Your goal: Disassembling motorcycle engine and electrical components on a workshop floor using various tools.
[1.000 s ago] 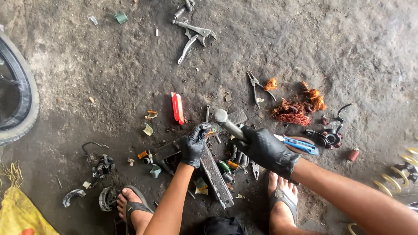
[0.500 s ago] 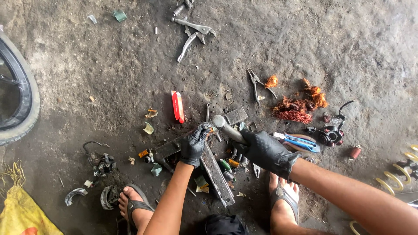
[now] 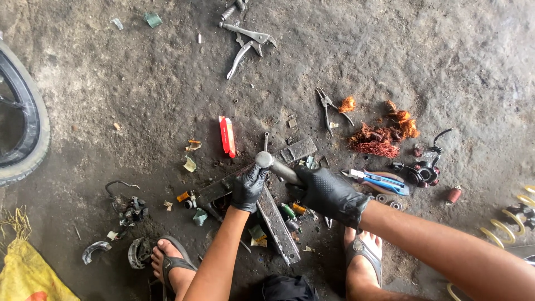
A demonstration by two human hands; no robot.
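Right, two gloved hands over the work. Right hand (image 3: 330, 194) is wrapped tight round the handle of one hammer (image 3: 273, 164), its round steel head just above the left hand's fingers. Left hand (image 3: 248, 187) is pinched closed on a small part I can't make out, held on the upper of two flat steel bars (image 3: 277, 223) that cross on the concrete floor (image 3: 139, 100) between two sandalled feet.

Counted around them:
- one locking pliers (image 3: 248, 40), far side
- one needle-nose pliers (image 3: 327, 108)
- one blue-handled pliers (image 3: 378, 179), just right of the right hand
- one red flat piece (image 3: 227, 135)
- two clumps of copper wire (image 3: 376, 139)
- one tyre (image 3: 25, 128) at the left edge
- one yellow coil spring (image 3: 510, 223), right edge
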